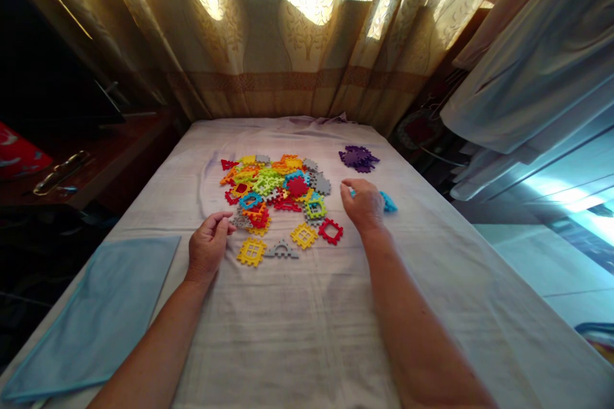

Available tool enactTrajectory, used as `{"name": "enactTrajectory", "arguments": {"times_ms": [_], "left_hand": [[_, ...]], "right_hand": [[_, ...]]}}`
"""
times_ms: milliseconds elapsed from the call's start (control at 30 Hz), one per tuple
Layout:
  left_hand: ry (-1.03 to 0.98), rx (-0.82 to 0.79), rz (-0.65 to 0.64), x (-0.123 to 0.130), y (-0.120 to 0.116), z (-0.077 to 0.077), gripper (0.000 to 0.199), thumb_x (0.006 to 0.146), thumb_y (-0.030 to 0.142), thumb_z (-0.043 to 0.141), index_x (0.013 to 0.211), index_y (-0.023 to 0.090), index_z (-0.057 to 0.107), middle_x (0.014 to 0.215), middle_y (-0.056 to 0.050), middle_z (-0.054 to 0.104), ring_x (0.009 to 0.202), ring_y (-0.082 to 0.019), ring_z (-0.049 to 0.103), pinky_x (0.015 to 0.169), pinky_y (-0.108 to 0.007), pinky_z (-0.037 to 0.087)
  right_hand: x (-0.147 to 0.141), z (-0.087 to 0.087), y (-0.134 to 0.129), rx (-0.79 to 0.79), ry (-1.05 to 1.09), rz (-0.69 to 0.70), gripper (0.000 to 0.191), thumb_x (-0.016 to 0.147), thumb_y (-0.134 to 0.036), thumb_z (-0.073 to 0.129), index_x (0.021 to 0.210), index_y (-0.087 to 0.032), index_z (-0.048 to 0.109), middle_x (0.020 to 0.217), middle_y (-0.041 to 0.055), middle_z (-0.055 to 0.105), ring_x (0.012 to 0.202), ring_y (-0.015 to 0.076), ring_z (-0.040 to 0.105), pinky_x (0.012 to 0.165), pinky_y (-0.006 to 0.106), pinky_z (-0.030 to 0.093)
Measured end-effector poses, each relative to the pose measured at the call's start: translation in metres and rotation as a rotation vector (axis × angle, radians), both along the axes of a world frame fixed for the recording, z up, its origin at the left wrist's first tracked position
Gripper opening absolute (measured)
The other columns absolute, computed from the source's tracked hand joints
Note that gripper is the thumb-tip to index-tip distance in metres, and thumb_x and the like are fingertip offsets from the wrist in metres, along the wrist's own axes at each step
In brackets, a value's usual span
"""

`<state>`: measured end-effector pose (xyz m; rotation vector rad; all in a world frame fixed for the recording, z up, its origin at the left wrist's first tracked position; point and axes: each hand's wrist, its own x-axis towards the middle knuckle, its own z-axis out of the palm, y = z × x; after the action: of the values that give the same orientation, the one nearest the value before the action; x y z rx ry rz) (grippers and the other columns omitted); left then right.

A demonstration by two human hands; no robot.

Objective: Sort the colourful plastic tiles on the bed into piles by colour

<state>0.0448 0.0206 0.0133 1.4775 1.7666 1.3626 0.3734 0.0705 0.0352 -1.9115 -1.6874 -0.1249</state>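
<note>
Head view: snap-together tiles (297,187), likely light and stiff, lie toward our counter's (297,326) far edge; pinch the rims. We can't tell if our left hand's (206,248) or right hand's (365,206) grip holds any.

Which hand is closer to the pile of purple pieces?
The right hand. It is just on the near side of the purple pieces, while the left hand is across the multicoloured heap, farther away.
</note>
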Motion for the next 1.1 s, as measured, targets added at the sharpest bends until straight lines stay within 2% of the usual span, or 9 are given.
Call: {"name": "enactTrajectory", "arguments": {"times_ms": [133,333,433,567,667,833,900,1000,1100], "left_hand": [[-0.001,-0.011,0.006,0.0,0.0,0.0,0.035,0.079,0.043,0.052,0.097,0.019,0.07,0.068,0.0,0.071,0.066,-0.015,0.067,0.065,-0.024,0.053],[0.004,-0.014,0.01,0.0,0.0,0.0,0.036,0.079,0.043,0.052,0.098,0.019,0.071,0.068,0.0,0.071,0.065,-0.015,0.066,0.064,-0.024,0.052],[0.008,-0.014,0.007,0.0,0.0,0.0,0.037,0.08,0.045,0.051,0.098,0.019,0.071,0.067,0.0,0.071,0.065,-0.015,0.066,0.063,-0.025,0.051],[0.027,-0.01,0.008,-0.001,0.0,0.0,0.039,0.08,0.046,0.051,0.098,0.019,0.071,0.067,0.0,0.07,0.065,-0.016,0.065,0.063,-0.025,0.05],[0.028,-0.005,0.004,-0.001,0.0,-0.001,0.039,0.08,0.047,0.051,0.098,0.019,0.071,0.068,0.0,0.071,0.065,-0.016,0.065,0.063,-0.025,0.051],[0.011,-0.018,0.016,0.0,0.001,-0.001,0.038,0.079,0.046,0.052,0.098,0.019,0.071,0.067,0.0,0.071,0.066,-0.016,0.066,0.064,-0.026,0.052],[-0.001,-0.02,0.011,0.0,0.001,-0.001,0.037,0.079,0.045,0.053,0.098,0.019,0.071,0.068,0.0,0.071,0.067,-0.017,0.067,0.065,-0.026,0.052],[-0.009,-0.016,0.01,0.0,0.0,0.0,0.037,0.079,0.044,0.053,0.098,0.018,0.071,0.068,0.0,0.072,0.067,-0.017,0.067,0.067,-0.026,0.053],[-0.009,-0.017,0.013,0.001,0.0,0.0,0.038,0.079,0.045,0.052,0.097,0.018,0.071,0.068,0.0,0.072,0.066,-0.016,0.067,0.066,-0.026,0.052]], "right_hand": [[-0.043,-0.011,-0.004,-0.094,-0.06,0.274,0.042,0.093,-0.034,0.053,0.13,-0.017,0.063,0.133,0.0146,0.062,0.121,0.0268,0.055,0.101,0.04,0.041],[-0.074,-0.01,-0.02,-0.302,-0.214,0.393,0.043,0.093,-0.04,0.055,0.131,-0.021,0.061,0.147,0.0153,0.049,0.135,0.0308,0.042,0.107,0.047,0.036],[-0.084,0.0,-0.027,-0.355,-0.255,0.401,0.044,0.092,-0.039,0.055,0.132,-0.021,0.06,0.147,0.0169,0.048,0.133,0.0312,0.043,0.105,0.046,0.038],[-0.097,0.013,-0.038,-0.437,-0.285,0.443,0.041,0.092,-0.038,0.055,0.13,-0.023,0.061,0.136,0.0154,0.056,0.123,0.0295,0.052,0.099,0.043,0.044],[-0.106,0.019,-0.046,-0.463,-0.292,0.527,0.043,0.091,-0.036,0.056,0.132,-0.023,0.059,0.126,0.0132,0.063,0.119,0.0276,0.055,0.097,0.039,0.045],[-0.106,0.024,-0.046,-0.47,-0.228,0.757,0.036,0.093,-0.033,0.055,0.127,-0.024,0.064,0.127,0.0077,0.066,0.116,0.0215,0.059,0.096,0.031,0.046],[-0.099,0.025,-0.04,-0.452,-0.194,0.738,0.031,0.095,-0.029,0.051,0.122,-0.024,0.067,0.124,0.006,0.068,0.115,0.0201,0.06,0.096,0.03,0.046],[-0.08,0.021,-0.028,-0.392,-0.181,0.536,0.031,0.095,-0.022,0.047,0.116,-0.024,0.07,0.121,0.0065,0.07,0.114,0.0213,0.061,0.097,0.033,0.046],[-0.058,0.012,-0.017,-0.338,-0.197,0.403,0.032,0.09,-0.02,0.054,0.118,-0.022,0.07,0.129,0.0087,0.066,0.119,0.0246,0.058,0.101,0.036,0.044]]}}
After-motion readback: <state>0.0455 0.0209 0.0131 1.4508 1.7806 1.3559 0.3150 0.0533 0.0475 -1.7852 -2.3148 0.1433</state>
